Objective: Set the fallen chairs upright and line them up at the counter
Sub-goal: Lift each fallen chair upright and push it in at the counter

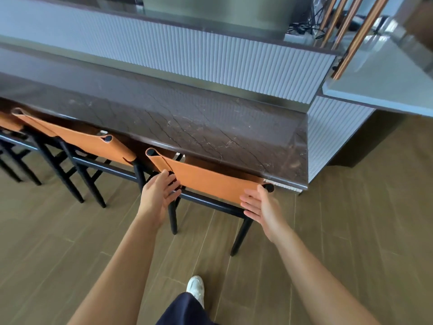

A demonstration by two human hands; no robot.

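Spread flat, left hand point(161, 191) and right hand point(260, 205) flank the end chair point(210, 181) at its backrest corners, likely nudging it square with the counter point(199, 123) edge.

Honestly, no readable text, label, brand or number anywhere here, not on the orange chair backs point(206, 181), counter point(187, 118) or shoe point(195, 287).

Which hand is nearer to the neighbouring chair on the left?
Left. The left hand is just right of the neighbouring chair; the right hand is much farther right.
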